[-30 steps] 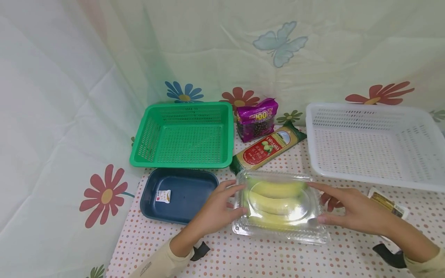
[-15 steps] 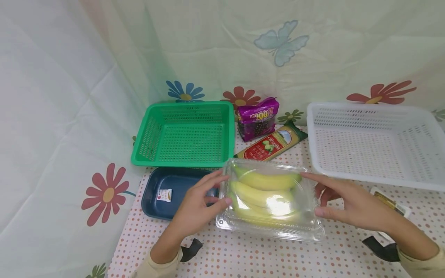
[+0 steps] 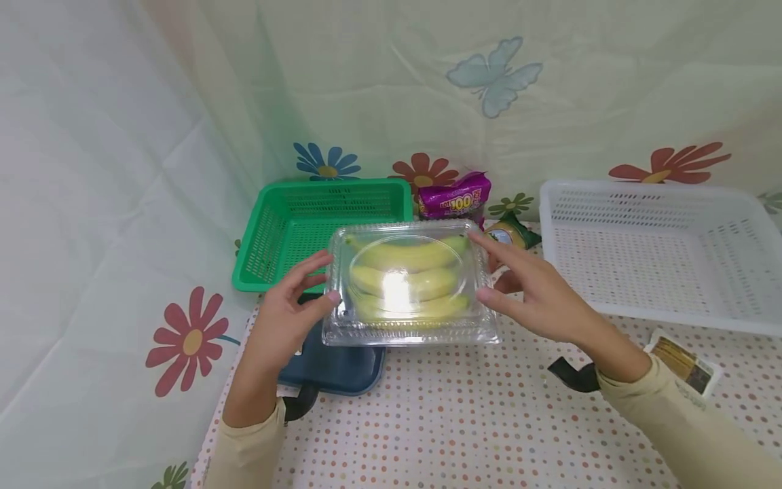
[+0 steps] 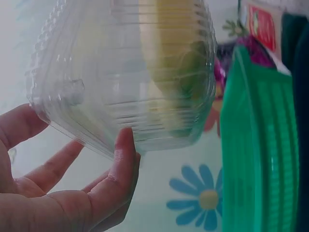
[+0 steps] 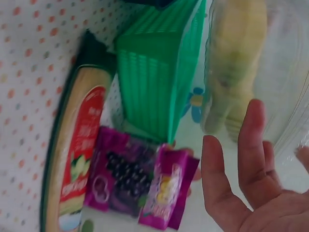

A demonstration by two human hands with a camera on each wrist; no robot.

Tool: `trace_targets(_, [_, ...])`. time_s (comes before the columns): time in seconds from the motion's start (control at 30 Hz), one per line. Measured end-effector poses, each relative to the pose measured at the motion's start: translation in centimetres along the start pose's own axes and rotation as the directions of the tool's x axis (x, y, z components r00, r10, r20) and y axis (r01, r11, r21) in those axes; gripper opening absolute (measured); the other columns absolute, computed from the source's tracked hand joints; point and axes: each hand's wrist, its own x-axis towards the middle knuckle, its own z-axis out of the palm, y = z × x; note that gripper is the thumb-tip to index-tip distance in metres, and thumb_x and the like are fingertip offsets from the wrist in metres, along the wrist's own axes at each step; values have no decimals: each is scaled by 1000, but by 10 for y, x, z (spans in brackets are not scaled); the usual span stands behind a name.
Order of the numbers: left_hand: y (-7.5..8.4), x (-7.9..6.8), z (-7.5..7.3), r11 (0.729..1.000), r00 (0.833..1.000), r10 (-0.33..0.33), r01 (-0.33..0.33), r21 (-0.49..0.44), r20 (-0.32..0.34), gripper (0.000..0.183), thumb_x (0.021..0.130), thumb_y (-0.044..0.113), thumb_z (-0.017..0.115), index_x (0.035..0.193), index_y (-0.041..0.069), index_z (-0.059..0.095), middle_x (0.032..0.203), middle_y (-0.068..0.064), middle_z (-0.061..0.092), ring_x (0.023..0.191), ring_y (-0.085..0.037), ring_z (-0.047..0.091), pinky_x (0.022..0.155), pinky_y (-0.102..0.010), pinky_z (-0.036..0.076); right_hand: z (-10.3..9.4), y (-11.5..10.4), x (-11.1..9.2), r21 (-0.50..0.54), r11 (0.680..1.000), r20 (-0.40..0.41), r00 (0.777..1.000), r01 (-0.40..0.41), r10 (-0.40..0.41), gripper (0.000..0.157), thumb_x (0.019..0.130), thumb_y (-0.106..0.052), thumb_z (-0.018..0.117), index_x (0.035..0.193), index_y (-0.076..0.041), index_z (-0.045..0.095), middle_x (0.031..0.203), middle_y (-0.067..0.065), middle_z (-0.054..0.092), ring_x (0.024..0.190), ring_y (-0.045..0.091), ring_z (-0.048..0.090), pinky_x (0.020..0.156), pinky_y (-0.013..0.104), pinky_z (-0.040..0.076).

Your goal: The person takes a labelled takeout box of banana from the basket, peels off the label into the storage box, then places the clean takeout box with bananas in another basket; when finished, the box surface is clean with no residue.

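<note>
A clear plastic clamshell box (image 3: 409,337) with several bananas (image 3: 406,258) inside is held up off the table, its lid closed. My left hand (image 3: 284,312) grips the box's left end, thumb at the front corner and fingers along the side. At the opposite end my right hand (image 3: 540,292) holds it between thumb and fingers. From the left wrist view, the fingers press on the clear side wall (image 4: 159,130). In the head view the box overlaps the front right of the green basket (image 3: 244,268) and part of the dark blue tray (image 3: 360,370).
Behind the box stands a purple snack bag (image 3: 455,200), with a long pasta packet (image 5: 79,145) beside it, mostly hidden in the head view. A white basket (image 3: 641,309) is at the right. Near my right sleeve lies a small brown-and-white packet (image 3: 684,363).
Both hands have raised the banana box and carried it left and away from me, from over the table's middle to near the green basket. The baskets and packets stay put.
</note>
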Motion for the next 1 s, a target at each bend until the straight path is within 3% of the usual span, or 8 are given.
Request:
trace_targets(0.1, [-2, 9, -13, 1000, 999, -17, 18, 11, -43, 57, 98, 12, 69, 151, 20, 51, 161, 7, 39, 141, -26, 45, 92, -20, 55, 5, -6, 24, 65, 998, -10, 1000, -2, 3, 76, 99, -30, 69, 161, -38, 27, 113, 5, 55, 68, 10, 63, 63, 27, 52])
trace_targets(0.2, [-5, 20, -24, 1000, 996, -21, 22, 15, -81, 58, 98, 10, 68, 152, 16, 49, 160, 2, 40, 140, -27, 46, 91, -17, 55, 10, -11, 46, 194, 980, 14, 999, -49, 47, 72, 100, -31, 67, 160, -42, 29, 114, 10, 54, 64, 17, 60, 59, 29, 55])
trace_targets(0.33, [-6, 35, -41, 998, 993, -53, 55, 21, -106, 58, 98, 13, 67, 153, 16, 48, 162, 0, 37, 141, -27, 46, 96, -21, 53, 17, -18, 74, 305, 945, 62, 992, -121, 107, 68, 102, -35, 63, 159, -44, 28, 120, 14, 50, 83, 23, 64, 69, 35, 58])
trace_targets(0.47, [-8, 50, -60, 991, 988, -113, 119, 53, -104, 59, 100, 22, 66, 155, 22, 46, 163, 1, 35, 145, -25, 44, 106, -33, 49, 23, -22, 101, 338, 929, 93, 988, -150, 126, 69, 103, -35, 62, 161, -41, 27, 117, 14, 50, 95, 25, 52, 73, 36, 55])
trace_targets(0.67, [-15, 78, -89, 984, 981, -177, 179, 24, -74, 63, 101, 22, 64, 159, 20, 38, 163, -3, 38, 146, -26, 42, 108, -31, 46, 35, -27, 140, 448, 827, 223, 938, -339, 264, 69, 103, -37, 60, 160, -49, 22, 109, 12, 45, 82, 24, 50, 77, 43, 63])
trace_targets(0.8, [-25, 98, -104, 968, 967, -250, 250, -11, -54, 64, 102, 17, 62, 160, 18, 34, 165, -7, 35, 147, -28, 41, 115, -38, 42, 48, -27, 163, 474, 765, 289, 897, -437, 333, 71, 104, -36, 59, 159, -52, 18, 122, 12, 46, 87, 21, 52, 84, 46, 62])
trace_targets(0.87, [-31, 107, -110, 959, 958, -284, 283, -16, -38, 64, 104, 15, 59, 161, 17, 32, 167, -8, 32, 148, -29, 39, 120, -44, 37, 55, -27, 172, 479, 747, 313, 885, -461, 345, 73, 104, -35, 59, 160, -52, 16, 133, 13, 45, 97, 21, 54, 85, 48, 62])
trace_targets(1.0, [-45, 122, -121, 940, 940, -341, 341, -10, 1, 64, 105, 11, 55, 163, 19, 27, 170, -8, 23, 153, -32, 29, 122, -56, 30, 68, -28, 186, 463, 749, 345, 875, -473, 340, 76, 104, -29, 60, 162, -47, 13, 152, 17, 39, 121, 29, 55, 87, 49, 61])
